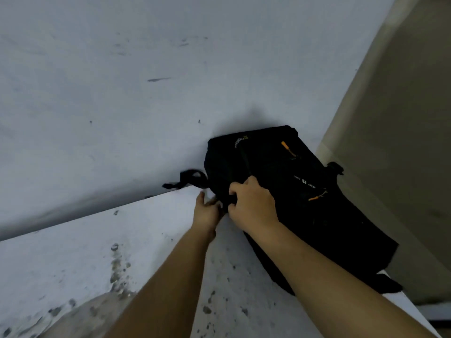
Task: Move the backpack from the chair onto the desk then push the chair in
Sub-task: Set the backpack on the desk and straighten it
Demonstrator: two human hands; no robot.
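Observation:
A black backpack (288,181) with orange zipper pulls lies flat on the white desk (102,250), its far end against the wall. My right hand (252,202) rests on its near left part, fingers curled into the fabric. At the same left edge my left hand (206,211) presses against the bag's side, and its fingertips are hidden by the bag. A loose black strap (188,179) sticks out to the left along the wall. No chair is in view.
The white wall (146,81) rises right behind the desk, scuffed with dark marks. A beige panel (402,142) stands on the right, close to the backpack. The desk surface is stained and chipped near its front.

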